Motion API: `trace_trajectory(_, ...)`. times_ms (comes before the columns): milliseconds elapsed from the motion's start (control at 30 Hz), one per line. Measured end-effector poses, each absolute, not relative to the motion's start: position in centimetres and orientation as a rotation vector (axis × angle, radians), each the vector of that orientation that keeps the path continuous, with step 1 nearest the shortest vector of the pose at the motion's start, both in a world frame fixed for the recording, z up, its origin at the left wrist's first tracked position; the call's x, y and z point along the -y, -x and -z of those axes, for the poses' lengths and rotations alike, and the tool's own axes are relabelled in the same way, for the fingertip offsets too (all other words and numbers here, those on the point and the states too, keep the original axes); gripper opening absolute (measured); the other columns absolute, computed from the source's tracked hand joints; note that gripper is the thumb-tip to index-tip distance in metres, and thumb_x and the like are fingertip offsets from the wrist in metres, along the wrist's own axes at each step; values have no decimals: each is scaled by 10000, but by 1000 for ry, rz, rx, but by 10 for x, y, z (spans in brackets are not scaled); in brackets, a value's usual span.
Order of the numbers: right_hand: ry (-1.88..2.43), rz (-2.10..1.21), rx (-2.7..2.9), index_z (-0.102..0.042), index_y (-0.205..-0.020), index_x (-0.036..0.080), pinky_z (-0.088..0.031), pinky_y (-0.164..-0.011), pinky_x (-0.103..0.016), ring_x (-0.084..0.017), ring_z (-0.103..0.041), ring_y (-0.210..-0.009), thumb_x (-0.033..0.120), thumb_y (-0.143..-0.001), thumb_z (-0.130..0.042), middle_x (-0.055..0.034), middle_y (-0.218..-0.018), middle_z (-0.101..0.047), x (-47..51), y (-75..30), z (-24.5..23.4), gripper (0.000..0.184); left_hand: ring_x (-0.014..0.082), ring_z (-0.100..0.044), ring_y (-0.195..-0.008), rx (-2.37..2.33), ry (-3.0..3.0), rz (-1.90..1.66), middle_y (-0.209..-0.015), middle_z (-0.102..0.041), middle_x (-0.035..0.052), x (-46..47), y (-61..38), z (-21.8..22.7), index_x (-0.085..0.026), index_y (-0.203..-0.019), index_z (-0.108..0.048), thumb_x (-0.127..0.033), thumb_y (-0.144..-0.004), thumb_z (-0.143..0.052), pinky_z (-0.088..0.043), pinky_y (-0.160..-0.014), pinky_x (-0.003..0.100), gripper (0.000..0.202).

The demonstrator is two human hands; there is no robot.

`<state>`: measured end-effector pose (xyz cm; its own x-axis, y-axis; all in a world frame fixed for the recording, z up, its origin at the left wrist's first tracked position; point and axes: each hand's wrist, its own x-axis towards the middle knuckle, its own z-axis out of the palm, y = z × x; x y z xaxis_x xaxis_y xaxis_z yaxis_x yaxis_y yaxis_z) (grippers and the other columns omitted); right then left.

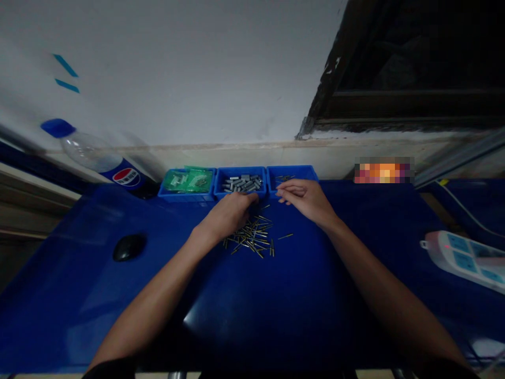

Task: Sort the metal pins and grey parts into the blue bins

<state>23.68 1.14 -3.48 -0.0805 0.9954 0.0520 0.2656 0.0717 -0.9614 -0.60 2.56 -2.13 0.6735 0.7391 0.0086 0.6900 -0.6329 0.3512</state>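
Noted on the wall, up and well left of the middle bin (229, 171): two strips of blue tape (66, 73). Left of the middle bin: a blue-capped bottle (104, 159) with dark contents at its base. Left of the middle bin and nearer the front: a black mouse (128, 247) on the blue bench (244, 305). Directly left of the middle bin: the left bin (185, 197), holding green packets (187, 180). At the front of the middle bin: left hand (232, 213), grip curled, fingertips largely hidden; cannot tell how far open or whether loaded. Inside the middle bin: grey metal parts (245, 184). In front of the middle bin: a loose heap of thin brass-coloured pins (252, 237). Directly right of the middle bin: the right bin (292, 171), with a few similar slender pieces (284, 178). Right of the middle bin also: right hand (303, 199), before the right bin, thumb and fingertips close together; cannot tell whether anything in its grip. Far right of the middle bin: a white power strip (469, 258), red light showing.
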Motion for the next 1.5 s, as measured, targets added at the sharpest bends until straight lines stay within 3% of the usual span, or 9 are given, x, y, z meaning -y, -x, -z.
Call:
trace_trajectory(233,1239,-1295,1549,-777,-983,215,-606,-744,-407,-245,-779,-797,352,-838,-771,-75,-875,-815,-12,-237,38,200,208,-732,-1028,-891,-2398,-733,-1113,-775,83,-24,-3,11,-186,-1153,-714,-65,-924,-515,-588,-942,382,327)
trace_trajectory(467,1150,-1484,1490,-805,-1015,210,-619,-813,-397,-215,-765,-771,345,-770,-850,-57,-849,-824,-9,-236,35,283,155,-726,-878,-952,-2156,-882,-1043,-735,65,-20,-6,12,-175,-1231,-583,-141,-887,-624,-637,-815,282,349)
trace_trajectory(733,1177,-1443,1461,-841,-933,242,-628,-827,-417,-228,-774,-810,339,-796,-825,-64,-863,-828,-6,-231,35,168,151,-718,-862,-942,-2178,-859,-1013,-730,66,-19,-9,12,-162,-1153,-625,-199,-905,-646,-630,-798,279,251)
trace_trajectory(867,1272,-1303,1441,-833,-894,227,-638,-803,-434,-240,-778,-786,327,-779,-825,-69,-817,-819,-11,-237,33,153,186,-732,-869,-1014,-2364,-691,-990,-754,84,-22,-7,20,-149,-1070,-689,-213,-966,-624,-611,-826,342,139)
trace_trajectory(967,1331,-1125,1369,-821,-892,216,-636,-792,-442,-250,-789,-795,312,-772,-817,-83,-855,-826,-15,-245,33,154,226,-741,-1028,-913,-2568,-442,-1111,-769,121,-21,-8,27,-150,-1166,-724,-172,-1037,-508,-588,-939,388,253)
trace_trajectory(1067,1354,-1059,1333,-816,-1005,197,-636,-805,-446,-259,-798,-831,315,-779,-801,-100,-917,-833,-17,-249,34,256,223,-712,-1165,-754,-2667,-279,-1245,-747,133,-17,-13,33,-157,-1262,-710,-89,-1022,-467,-569,-1010,376,348)
trace_trajectory(1167,1362,-1075,1351,-803,-1077,176,-636,-784,-432,-260,-798,-839,318,-790,-787,-111,-929,-831,-16,-249,33,321,213,-728,-1101,-758,-2711,-167,-1163,-765,131,-14,-16,34,-150,-1180,-741,-31,-974,-481,-578,-973,356,352)
trace_trajectory(1333,1371,-1095,1412,-804,-1044,205,-632,-772,-418,-254,-791,-841,323,-814,-754,-97,-932,-828,-15,-246,32,263,241,-739,-977,-909,-2795,-5,-1008,-761,144,-15,-17,29,-116,-962,-753,-8,-944,-492,-578,-866,349,282)
trace_trajectory(1500,1333,-1107,1448,-794,-990,213,-620,-727,-403,-250,-783,-802,338,-810,-752,-94,-907,-827,-15,-245,33,223,272,-740,-975,-1023,-2818,45,-1040,-752,167,-17,-16,29,-110,-1012,-752,-28,-955,-498,-570,-830,359,273)
